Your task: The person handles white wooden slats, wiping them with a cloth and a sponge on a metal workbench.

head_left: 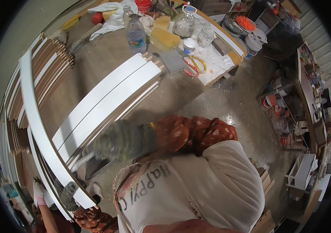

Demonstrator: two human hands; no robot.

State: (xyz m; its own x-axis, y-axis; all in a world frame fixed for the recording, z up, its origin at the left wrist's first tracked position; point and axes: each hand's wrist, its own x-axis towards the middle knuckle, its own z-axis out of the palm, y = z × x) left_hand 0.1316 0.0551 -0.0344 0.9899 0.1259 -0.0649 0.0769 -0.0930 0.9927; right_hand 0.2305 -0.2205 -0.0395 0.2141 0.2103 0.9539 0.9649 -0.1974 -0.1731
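Note:
A long white board [37, 97] with brown edges runs slantwise across the left side. My left hand [69, 194], in a grey knit glove, is closed around its near end, by the wooden pegs. My right hand [117, 141], also gloved, is smeared by motion beside the board's edge. A pale, elongated thing [82, 161] sticks out from its fingers toward that edge; its kind is too blurred to tell. Beyond the right hand, several white boards [107, 95] with pegged ends lie side by side on the brown table [95, 50].
Stacked white and brown boards [45, 77] fill the table's left. Bottles [136, 35], yellow sponges [164, 39], a grey block [172, 61] and a glass jug [184, 23] stand at the back. At lower left is another person's gloved hand [39, 194]. Cluttered shelves [286, 112] line the right.

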